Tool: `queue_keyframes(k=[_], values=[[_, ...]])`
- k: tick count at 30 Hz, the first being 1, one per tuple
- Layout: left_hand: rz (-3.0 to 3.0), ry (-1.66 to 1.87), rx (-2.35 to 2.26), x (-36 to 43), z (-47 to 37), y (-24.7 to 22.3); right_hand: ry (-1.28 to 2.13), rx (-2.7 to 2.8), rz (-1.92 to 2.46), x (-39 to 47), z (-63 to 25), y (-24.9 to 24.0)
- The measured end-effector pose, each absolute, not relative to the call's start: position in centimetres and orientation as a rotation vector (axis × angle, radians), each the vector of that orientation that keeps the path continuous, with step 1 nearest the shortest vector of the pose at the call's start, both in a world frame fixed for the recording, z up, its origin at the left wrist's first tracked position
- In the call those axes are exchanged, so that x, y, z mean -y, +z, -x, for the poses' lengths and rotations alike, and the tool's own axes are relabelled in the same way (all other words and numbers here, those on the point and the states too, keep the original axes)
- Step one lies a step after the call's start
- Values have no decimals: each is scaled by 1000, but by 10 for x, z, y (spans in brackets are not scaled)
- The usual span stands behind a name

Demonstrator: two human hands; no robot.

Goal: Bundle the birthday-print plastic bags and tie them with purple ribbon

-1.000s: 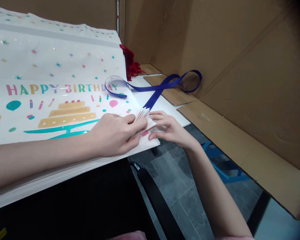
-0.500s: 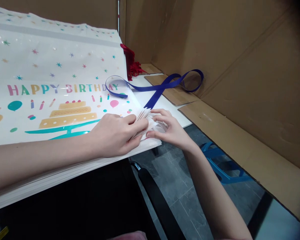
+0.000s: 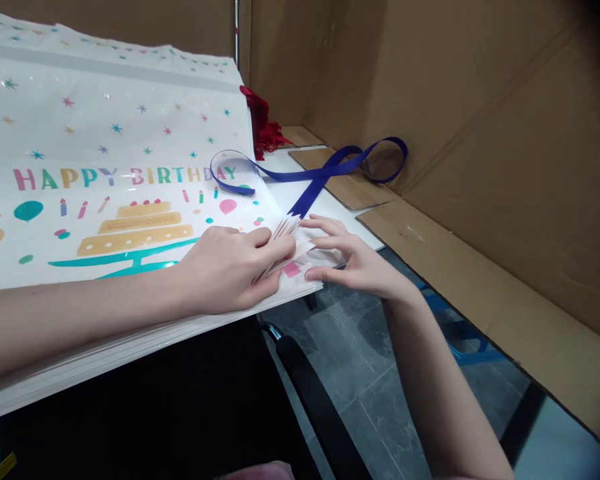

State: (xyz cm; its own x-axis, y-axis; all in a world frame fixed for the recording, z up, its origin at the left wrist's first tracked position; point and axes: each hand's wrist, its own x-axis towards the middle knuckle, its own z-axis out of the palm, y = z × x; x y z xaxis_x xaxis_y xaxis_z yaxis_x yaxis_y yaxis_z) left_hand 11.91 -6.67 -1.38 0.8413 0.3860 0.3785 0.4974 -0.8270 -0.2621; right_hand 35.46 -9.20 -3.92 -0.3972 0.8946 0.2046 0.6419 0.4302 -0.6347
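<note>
Through the head camera I saw the left hand [image 3: 230, 270] pinching gathered, crinkled white pleats at the near right corner of the glossy birthday sheets [image 3: 130, 140], thin, flat and stacked, printed with a tiered cake and stars. The right hand [image 3: 357, 260] curved beside the pleats, fingers spread. Flat, woven blue ribbon [image 3: 310, 175] looped from the gathered corner towards brown cardboard [image 3: 430, 120].

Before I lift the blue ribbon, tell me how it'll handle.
The blue ribbon should be floppy yet slightly springy, as its thin band curves in loops. It looks light, being narrow and flat. A tug may meet resistance where it disappears at the white pleats.
</note>
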Motion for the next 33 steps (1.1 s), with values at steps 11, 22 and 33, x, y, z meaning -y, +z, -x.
queue_keyframes(k=[11,22,33], values=[[2676,-480,650,66,-119,-15,486,2223,1338,83,-346,-45],[2679,-476,650,65,-120,-15,510,2149,1349,83,-341,-44],[2698,-477,663,66,-120,-15,416,1880,1550,90,-335,-50]])
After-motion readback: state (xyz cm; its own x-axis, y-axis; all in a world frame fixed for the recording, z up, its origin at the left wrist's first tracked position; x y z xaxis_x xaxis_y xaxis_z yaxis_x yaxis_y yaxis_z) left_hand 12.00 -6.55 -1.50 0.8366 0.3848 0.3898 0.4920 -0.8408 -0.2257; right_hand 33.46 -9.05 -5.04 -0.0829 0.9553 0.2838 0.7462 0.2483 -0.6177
